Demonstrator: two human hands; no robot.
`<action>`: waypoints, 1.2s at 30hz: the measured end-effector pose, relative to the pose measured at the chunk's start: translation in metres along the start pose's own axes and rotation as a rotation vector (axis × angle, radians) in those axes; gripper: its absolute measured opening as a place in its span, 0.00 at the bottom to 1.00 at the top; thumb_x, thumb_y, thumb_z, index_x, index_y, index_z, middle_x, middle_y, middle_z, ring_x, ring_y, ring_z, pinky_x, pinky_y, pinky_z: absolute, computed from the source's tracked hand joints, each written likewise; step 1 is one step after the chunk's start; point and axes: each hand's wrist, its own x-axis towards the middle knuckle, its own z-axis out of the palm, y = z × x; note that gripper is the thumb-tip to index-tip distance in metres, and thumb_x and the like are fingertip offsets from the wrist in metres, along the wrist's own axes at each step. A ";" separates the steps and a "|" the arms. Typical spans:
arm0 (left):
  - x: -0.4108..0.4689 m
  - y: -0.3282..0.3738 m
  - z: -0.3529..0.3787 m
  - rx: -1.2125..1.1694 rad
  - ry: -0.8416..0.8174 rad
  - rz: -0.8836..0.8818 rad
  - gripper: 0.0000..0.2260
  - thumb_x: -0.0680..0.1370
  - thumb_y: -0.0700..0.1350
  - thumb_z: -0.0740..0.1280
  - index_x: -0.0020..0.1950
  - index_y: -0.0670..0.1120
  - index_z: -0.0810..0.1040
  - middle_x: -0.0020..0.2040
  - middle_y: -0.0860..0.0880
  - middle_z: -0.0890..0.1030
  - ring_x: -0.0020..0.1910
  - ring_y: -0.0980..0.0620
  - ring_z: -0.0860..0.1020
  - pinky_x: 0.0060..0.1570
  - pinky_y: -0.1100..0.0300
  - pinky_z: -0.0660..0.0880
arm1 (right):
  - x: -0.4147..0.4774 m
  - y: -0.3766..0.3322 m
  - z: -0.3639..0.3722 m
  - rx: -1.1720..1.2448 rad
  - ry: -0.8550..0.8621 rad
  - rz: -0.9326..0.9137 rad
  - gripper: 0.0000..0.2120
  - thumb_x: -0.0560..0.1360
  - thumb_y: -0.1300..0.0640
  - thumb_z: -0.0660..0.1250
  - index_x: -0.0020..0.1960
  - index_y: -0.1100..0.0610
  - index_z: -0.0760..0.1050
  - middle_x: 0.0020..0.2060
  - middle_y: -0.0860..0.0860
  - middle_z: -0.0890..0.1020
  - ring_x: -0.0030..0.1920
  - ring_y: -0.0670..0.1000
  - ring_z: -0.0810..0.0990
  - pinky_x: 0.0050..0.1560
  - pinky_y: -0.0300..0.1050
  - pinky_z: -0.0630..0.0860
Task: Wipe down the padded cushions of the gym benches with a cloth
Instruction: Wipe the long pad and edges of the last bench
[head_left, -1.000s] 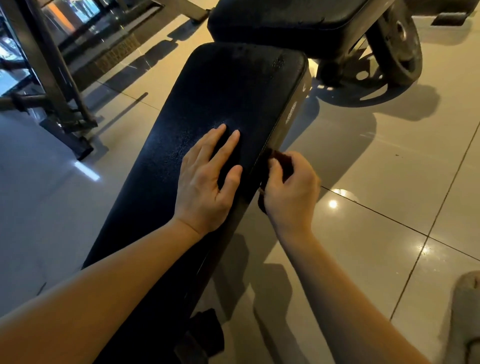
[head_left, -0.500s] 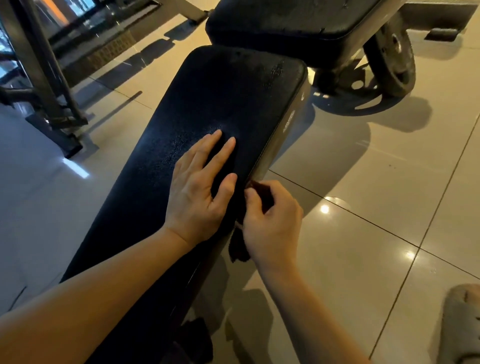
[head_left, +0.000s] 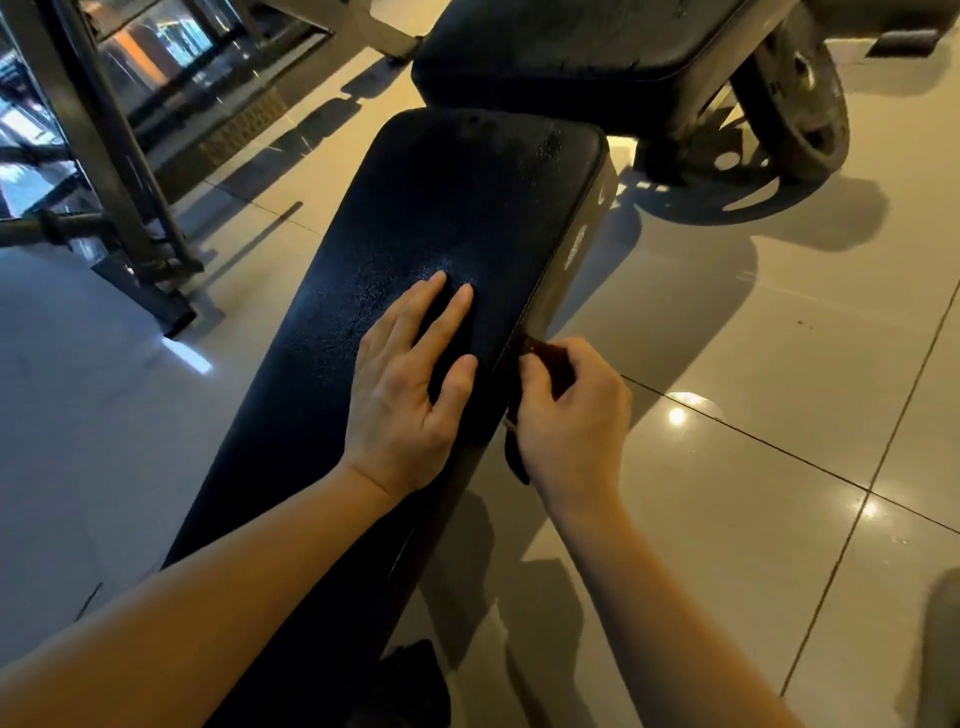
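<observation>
Some done: I think the wiping is only partway. The top of the long cushion has a speckled shine near the fingers. It may be damp from a wipe, but I cannot be sure.
Step now: the cloth sits on the right side edge of the long cushion, so I think that edge is getting its wipe.
Left to do: the rest of that edge up to the far end, I guess. The far cushion shows pale marks and looks not wiped.
Metal frame: one, far left, standing on the floor.
Cushions: two. The long cushion runs up the middle, and the far cushion sits just past its top end.
Left grip: one hand with fingers straight and spread. It lies flat on top of the long cushion and holds nothing.
Cloth: one, dark and bunched up, touching the cushion's right side. A bit of it hangs down under the hand.
Right grip: one hand with fingers curled round the cloth. It pinches the cloth against the side edge.
Round weight: one, top right, just beside the far cushion.
Blurry thing: one, at the bottom right corner. I cannot tell what it is.
</observation>
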 end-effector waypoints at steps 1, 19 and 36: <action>0.001 -0.001 0.000 -0.004 0.000 0.006 0.26 0.83 0.57 0.53 0.81 0.52 0.64 0.81 0.51 0.62 0.80 0.51 0.60 0.76 0.40 0.60 | -0.009 -0.006 0.001 0.022 -0.026 -0.025 0.05 0.80 0.58 0.68 0.45 0.53 0.79 0.36 0.44 0.79 0.39 0.43 0.78 0.39 0.34 0.73; 0.003 -0.005 0.000 -0.036 0.002 0.018 0.25 0.83 0.55 0.55 0.80 0.53 0.65 0.81 0.52 0.62 0.79 0.53 0.60 0.77 0.43 0.59 | -0.014 0.001 0.016 0.232 0.119 0.136 0.04 0.82 0.58 0.66 0.51 0.55 0.79 0.40 0.45 0.82 0.43 0.45 0.82 0.43 0.42 0.81; 0.003 -0.008 0.002 -0.030 0.018 0.049 0.25 0.83 0.55 0.54 0.79 0.49 0.66 0.80 0.49 0.64 0.79 0.49 0.62 0.74 0.39 0.62 | -0.018 -0.034 0.015 0.494 0.073 0.351 0.03 0.82 0.57 0.66 0.52 0.55 0.76 0.42 0.48 0.81 0.44 0.44 0.83 0.41 0.39 0.82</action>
